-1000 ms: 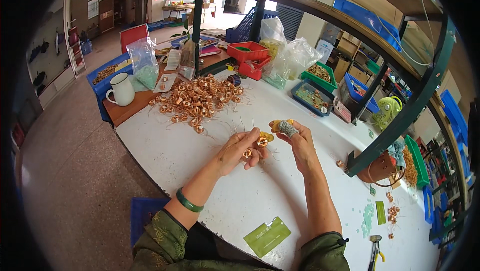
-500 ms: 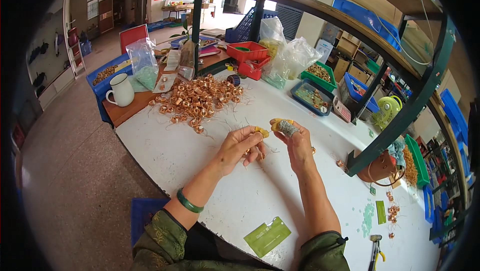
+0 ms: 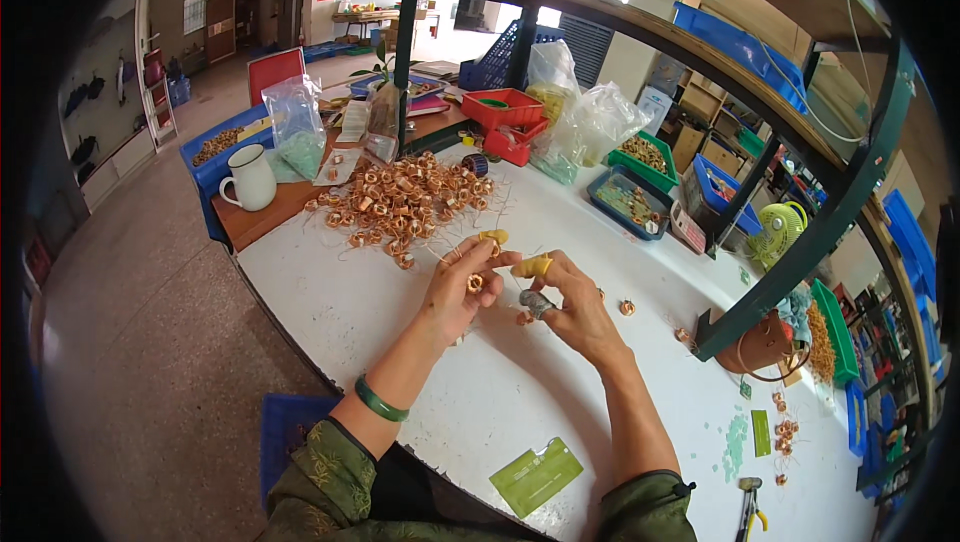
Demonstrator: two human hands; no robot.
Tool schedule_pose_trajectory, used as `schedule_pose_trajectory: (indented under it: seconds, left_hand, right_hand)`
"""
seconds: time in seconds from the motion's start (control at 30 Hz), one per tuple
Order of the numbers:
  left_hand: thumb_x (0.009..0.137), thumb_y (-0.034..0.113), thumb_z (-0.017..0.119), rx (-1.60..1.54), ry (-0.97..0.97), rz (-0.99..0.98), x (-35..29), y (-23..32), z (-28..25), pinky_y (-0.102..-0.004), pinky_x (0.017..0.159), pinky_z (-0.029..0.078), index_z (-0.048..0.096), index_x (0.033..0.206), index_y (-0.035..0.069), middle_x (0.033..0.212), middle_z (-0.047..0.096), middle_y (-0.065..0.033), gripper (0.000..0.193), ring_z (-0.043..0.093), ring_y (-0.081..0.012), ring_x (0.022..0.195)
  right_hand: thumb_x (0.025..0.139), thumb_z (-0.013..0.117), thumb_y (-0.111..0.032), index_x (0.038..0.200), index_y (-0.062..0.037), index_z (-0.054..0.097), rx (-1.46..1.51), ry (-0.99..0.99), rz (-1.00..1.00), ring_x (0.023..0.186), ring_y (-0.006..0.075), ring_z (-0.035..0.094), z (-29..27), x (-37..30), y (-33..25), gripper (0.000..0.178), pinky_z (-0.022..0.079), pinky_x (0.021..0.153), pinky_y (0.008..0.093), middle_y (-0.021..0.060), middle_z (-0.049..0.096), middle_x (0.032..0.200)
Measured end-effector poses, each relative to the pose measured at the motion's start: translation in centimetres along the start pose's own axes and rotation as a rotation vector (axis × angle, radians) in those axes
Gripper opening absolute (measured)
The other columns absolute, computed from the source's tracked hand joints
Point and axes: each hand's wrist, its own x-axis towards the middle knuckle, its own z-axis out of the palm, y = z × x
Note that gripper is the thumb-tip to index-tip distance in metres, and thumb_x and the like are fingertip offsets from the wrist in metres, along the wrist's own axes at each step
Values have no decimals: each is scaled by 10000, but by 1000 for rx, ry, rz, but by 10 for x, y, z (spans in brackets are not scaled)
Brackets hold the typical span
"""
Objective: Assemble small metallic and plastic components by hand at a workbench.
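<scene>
My left hand (image 3: 462, 287) is closed around small copper wire coils; one copper coil (image 3: 475, 283) shows against its curled fingers, and another is at its fingertips. A yellow cover is on a fingertip of this hand. Close on the right is my right hand (image 3: 580, 310), its index finger in a yellow cover and its thumb wrapped in grey. A gap shows between that index finger and thumb, with nothing visible in it. A copper-coloured piece (image 3: 524, 319) sits just below the grey thumb, partly hidden. Beyond both hands lies a large heap of copper coils (image 3: 400, 202) with loose wire ends.
A white mug (image 3: 252, 180) stands at the table's left. Red bins (image 3: 505, 107), plastic bags and a dark blue tray (image 3: 630, 204) line the back. A green shelf post (image 3: 800, 242) rises at right. Nearer are a green card (image 3: 536, 477), pliers (image 3: 762, 520) and a hammer (image 3: 750, 487).
My left hand has turned, showing a coil against its fingers. The right hand has come down and left, its index finger and thumb now spread. The view has shifted slightly.
</scene>
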Motion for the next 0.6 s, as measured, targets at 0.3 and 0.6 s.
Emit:
schedule_pose_trajectory:
  seconds: [0.3, 0.6]
  left_hand:
    - [937, 217, 584, -30, 5, -2, 2, 0, 0, -143, 441, 353, 594, 1046, 92, 981, 693, -105, 166, 520, -59, 545]
    - [922, 234, 604, 174, -96, -5, -6, -4, 4, -151, 463, 403, 617, 1106, 48, 967, 695, -126, 262, 580, -82, 586]
  right_hand:
    - [690, 610, 124, 1021, -55, 651, -70, 12, -119, 847, 180, 565, 2, -1, 13, 378, 463, 756, 294, 31, 567, 993]
    - [781, 526, 109, 972, 7, 638, 272, 208, -136, 793, 160, 590, -3, 4, 6, 243, 479, 752, 266, 49, 601, 963]
